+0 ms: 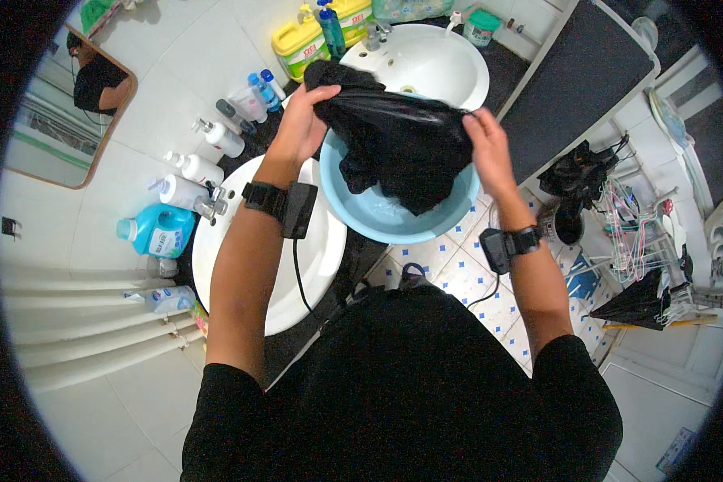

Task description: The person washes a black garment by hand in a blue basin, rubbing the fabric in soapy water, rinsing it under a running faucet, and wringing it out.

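Observation:
A wet-looking black cloth garment is stretched between my two hands; its exact kind does not show. My left hand grips its upper left edge, thumb on top. At the right end, my right hand pinches the edge, slightly blurred. The garment sags over a light blue basin, its lower folds hanging down inside the rim. A little water shows at the basin's bottom. Each of my wrists carries a black strap with a small box and a cable.
White sinks stand at near left and far. Along the wall are pump bottles, a blue detergent jug and yellow jugs. Hangers and a folded black umbrella are at right. A dark panel stands at far right.

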`<state>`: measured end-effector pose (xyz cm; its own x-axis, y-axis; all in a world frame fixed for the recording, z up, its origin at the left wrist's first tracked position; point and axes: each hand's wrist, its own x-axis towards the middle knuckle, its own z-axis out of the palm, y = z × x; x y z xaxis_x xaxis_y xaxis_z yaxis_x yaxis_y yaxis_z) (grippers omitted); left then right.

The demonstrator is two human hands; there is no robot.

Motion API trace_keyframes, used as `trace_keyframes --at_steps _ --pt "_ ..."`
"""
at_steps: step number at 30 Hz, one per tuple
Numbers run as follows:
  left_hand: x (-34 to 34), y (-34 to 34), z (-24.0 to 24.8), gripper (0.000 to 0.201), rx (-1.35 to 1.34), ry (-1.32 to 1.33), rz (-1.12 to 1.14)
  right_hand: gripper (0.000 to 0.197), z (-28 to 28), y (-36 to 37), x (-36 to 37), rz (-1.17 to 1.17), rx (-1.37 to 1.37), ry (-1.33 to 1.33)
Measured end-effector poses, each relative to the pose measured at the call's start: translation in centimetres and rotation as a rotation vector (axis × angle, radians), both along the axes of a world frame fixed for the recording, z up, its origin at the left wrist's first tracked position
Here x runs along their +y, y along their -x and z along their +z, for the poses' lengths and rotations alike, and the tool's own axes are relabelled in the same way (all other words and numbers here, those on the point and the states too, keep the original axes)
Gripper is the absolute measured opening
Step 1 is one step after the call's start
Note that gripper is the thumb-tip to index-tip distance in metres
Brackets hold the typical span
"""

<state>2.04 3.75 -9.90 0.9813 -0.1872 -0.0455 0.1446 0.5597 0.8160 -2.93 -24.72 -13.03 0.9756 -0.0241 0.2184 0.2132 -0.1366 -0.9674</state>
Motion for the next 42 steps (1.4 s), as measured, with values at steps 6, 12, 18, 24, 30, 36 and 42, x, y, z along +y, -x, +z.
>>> trace_keyframes --at_steps 6,12,18,24,30,36,42 --pt "0.5 1.7 -2.8 0.036 0.153 -0.087 0.036 0.017 4.6 -1.5 -2.6 -0.102 -0.096 -0.035" --pt "-0.2 2.1 -0.9 0.062 -0.034 -1.584 -0.507 0.014 7.4 -1.6 -1.3 0.302 0.105 -0.120" --pt "-6.5 1.7 3.9 0.068 -0.720 -1.058 -0.344 0.022 7.7 -2.9 4.3 0.515 -0.206 0.250" --pt "-4.9 0.8 5.7 0.035 -0.570 -1.428 -0.422 0.047 2.0 -2.0 4.2 0.431 0.143 -0.143" --pt "-3.4 -0.2 6.5 0.036 -0.539 -1.212 -0.014 0.028 -8.8 -0.5 2.2 0.313 0.158 0.203" --pt "-0.9 -0.2 6.1 0.036 -0.239 -0.962 0.178 0.032 -3.8 -1.1 -0.4 0.146 0.281 -0.044" --pt "0.3 0.2 9.3 0.032 -0.310 -0.852 0.172 0.027 7.9 -3.0 -4.8 0.188 0.144 -0.098"
